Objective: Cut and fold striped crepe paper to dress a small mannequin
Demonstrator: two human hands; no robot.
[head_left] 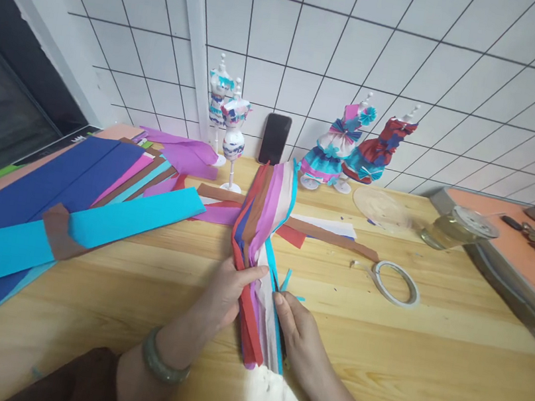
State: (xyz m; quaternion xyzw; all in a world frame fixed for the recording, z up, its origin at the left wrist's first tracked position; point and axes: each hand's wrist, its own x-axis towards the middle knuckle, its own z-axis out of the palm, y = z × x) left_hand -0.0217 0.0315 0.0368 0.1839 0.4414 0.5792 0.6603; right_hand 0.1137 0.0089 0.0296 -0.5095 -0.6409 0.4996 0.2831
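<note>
A long bundle of layered crepe paper strips [272, 211] in red, brown, purple, white and turquoise runs away from me over the table. My left hand [228, 292] is closed around the bundle near its middle, thumb on top. On the turquoise right edge, my right hand [300, 333] is closed, thumb pressed against the paper. A thin dark line shows by its fingertips; I cannot tell whether it is a tool or shadow, and the lower fingers are hidden. Small turquoise scraps [288, 279] lie just beyond that hand.
Crepe paper sheets [75, 172] and a turquoise strip [140, 211] cover the left side. Behind stand small dress forms [235, 129], dressed forms [330, 146] and a phone [275, 139]. To the right are a tape roll [396, 284] and a glass cup [462, 228].
</note>
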